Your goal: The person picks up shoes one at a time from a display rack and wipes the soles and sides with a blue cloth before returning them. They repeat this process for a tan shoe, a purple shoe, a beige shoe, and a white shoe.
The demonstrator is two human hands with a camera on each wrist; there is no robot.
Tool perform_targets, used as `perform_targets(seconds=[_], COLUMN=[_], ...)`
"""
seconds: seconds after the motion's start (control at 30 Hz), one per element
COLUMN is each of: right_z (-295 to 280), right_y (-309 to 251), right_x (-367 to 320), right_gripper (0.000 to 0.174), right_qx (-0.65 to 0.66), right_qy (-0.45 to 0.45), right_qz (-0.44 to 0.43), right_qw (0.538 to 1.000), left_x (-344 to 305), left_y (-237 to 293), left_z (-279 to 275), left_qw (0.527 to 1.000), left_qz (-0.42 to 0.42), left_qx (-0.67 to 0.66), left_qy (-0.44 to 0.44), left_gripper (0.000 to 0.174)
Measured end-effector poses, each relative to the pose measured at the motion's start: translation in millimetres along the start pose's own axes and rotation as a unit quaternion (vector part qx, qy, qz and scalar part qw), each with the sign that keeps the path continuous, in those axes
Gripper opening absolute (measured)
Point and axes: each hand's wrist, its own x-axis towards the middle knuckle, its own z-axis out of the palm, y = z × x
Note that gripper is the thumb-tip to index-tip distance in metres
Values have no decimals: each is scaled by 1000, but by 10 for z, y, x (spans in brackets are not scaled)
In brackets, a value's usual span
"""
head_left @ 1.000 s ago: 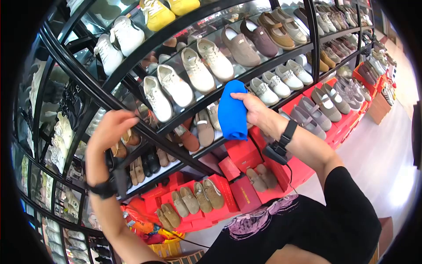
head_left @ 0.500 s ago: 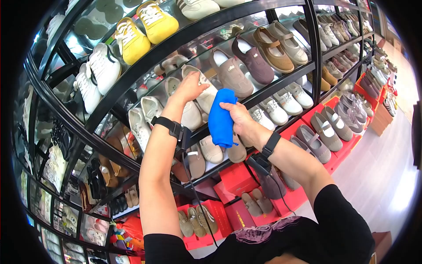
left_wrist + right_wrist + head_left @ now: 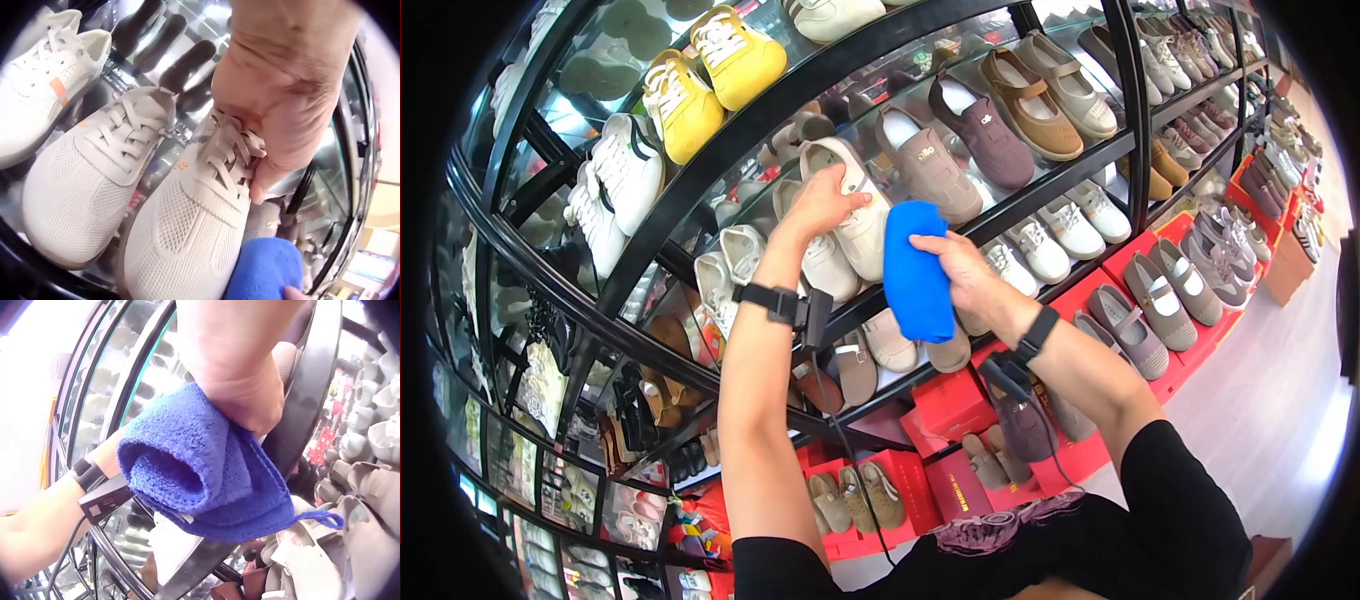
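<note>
My left hand point(image 3: 818, 208) grips a cream lace-up sneaker point(image 3: 862, 238) on the glass shelf. In the left wrist view, the thumb lies along the laces' side and the other fingers are hidden behind the sneaker's collar. Its matching sneaker point(image 3: 87, 181) stands close beside it. My right hand point(image 3: 972, 275) holds a folded blue towel point(image 3: 917, 290), thumb on top, just right of the gripped sneaker's toe. The right wrist view shows the towel's rolled fold and a small hanging loop point(image 3: 328, 518).
A black shelf rail point(image 3: 1025, 212) runs along the shelf's front edge. Taupe slip-ons point(image 3: 930, 170) stand right of the cream sneakers, yellow sneakers point(image 3: 740, 58) above. Red shoeboxes point(image 3: 945, 410) and more shoes fill the area below. A cable point(image 3: 845, 450) hangs from the left wrist camera.
From beside the black frame at left, my left hand has moved right onto the cream sneaker and taken hold of it. The towel stays in my right hand, shifted only slightly.
</note>
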Motion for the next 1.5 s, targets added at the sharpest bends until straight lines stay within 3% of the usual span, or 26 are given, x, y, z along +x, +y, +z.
perform_targets(seconds=[0.07, 0.13, 0.27, 0.3, 0.33, 0.37, 0.4, 0.47, 0.53, 0.6, 0.67, 0.73, 0.8, 0.87, 0.93, 1.0, 1.07, 1.13, 1.2, 1.27, 1.37, 1.4, 1.5], right_z=[-60, -32, 277, 334, 339, 398, 452, 476, 505, 474, 510, 531, 555, 582, 568, 531, 577, 493, 404, 347, 394, 422, 499], right_y=[-102, -294, -590, -555, -511, -436, -346, -114, 79, 299, 483, 587, 675, 773, 885, 1007, 1017, 1081, 1154, 1216, 1357, 1411, 1566], right_x=[-168, -325, -455, -430, -383, -448, -540, -707, -969, -1126, -1411, -1638, -1870, -2106, -2237, -2306, -2306, -2207, -2117, -2056, -2101, -2123, -2195], right_gripper=[29, 28, 28, 28, 33, 35, 38, 40, 42, 42, 45, 47, 48, 50, 54, 57, 59, 60, 60, 60, 54, 52, 50], right_qx=[-21, -32, -167, -252, -389, -465, -537, -611, -667, -662, -696, -705, -713, -777, -804, -808, -806, -796, -792, -804, -814, -819, -816], right_qy=[3, 1, -16, -14, -13, -21, -31, -62, -59, -66, -47, -65, -83, -64, -65, 5, 35, 117, 139, 169, 166, 156, 130], right_qz=[-16, -39, -199, -265, -344, -371, -393, -392, -397, -431, -361, -344, -328, -310, -280, -312, -307, -364, -373, -386, -396, -406, -409], right_qw=[1000, 999, 965, 931, 854, 804, 746, 685, 628, 609, 619, 617, 615, 544, 520, 500, 505, 470, 463, 420, 391, 374, 387], left_x=[-259, -593, -1295, -1421, -1544, -1684, -1783, -1987, -2141, -2287, -2399, -2484, -2561, -2634, -2706, -2782, -2865, -3006, -3123, -3225, -3331, -3352, -3439], left_y=[72, 191, 378, 359, 347, 453, 459, 531, 457, 363, 285, 176, 26, -14, 15, 76, 142, 232, 313, 378, 343, 304, 220], left_z=[-117, -202, -47, 76, 199, 230, 251, 221, 250, 321, 407, 376, 509, 587, 634, 716, 823, 906, 963, 1093, 1190, 1239, 1330], left_qw=[988, 978, 942, 950, 956, 948, 954, 955, 955, 956, 941, 942, 935, 922, 842, 813, 731, 646, 569, 534, 470, 469, 428], left_qz=[16, 27, 77, 110, 143, 183, 176, 126, 127, 129, 116, 95, 10, 15, -53, -93, -162, -185, -200, -231, -267, -265, -305], left_qx=[-152, -202, -298, -263, -227, -243, -212, -222, -229, -236, -314, -310, -353, -387, -532, -567, -645, -730, -792, -806, -835, -835, -841], left_qy=[-10, -41, -136, -126, -116, -91, -123, -148, -135, -120, -50, -90, -38, 5, 67, 94, 150, 126, 99, 107, 108, 109, 129], left_gripper=[37, 36, 36, 33, 34, 36, 36, 35, 34, 33, 34, 35, 33, 29, 30, 30, 31, 31, 26, 25, 22, 22, 24])
